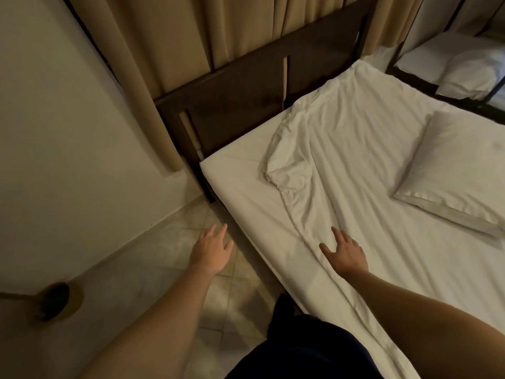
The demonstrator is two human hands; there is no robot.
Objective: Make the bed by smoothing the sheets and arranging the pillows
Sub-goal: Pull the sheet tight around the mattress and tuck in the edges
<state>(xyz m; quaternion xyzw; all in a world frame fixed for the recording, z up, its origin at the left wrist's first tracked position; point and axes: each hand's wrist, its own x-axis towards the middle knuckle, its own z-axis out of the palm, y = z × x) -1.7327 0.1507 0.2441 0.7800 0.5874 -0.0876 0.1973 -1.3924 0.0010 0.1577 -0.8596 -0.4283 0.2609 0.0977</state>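
Observation:
A bed with a white fitted sheet (240, 170) fills the right half of the view. A wrinkled white top sheet (355, 149) lies over it, its near corner folded back on itself. A white pillow (461, 170) lies at the right. My right hand (345, 251) rests flat on the top sheet's left edge with straight, spread fingers. My left hand (211, 248) hovers open above the floor beside the bed, touching nothing.
A dark wooden headboard (246, 99) stands behind the bed, with beige curtains (177, 36) above it. Tiled floor (175, 272) runs along the bed's left side by a pale wall. A dark round object (54, 299) sits at lower left. Another bed with a pillow (470, 75) appears at top right.

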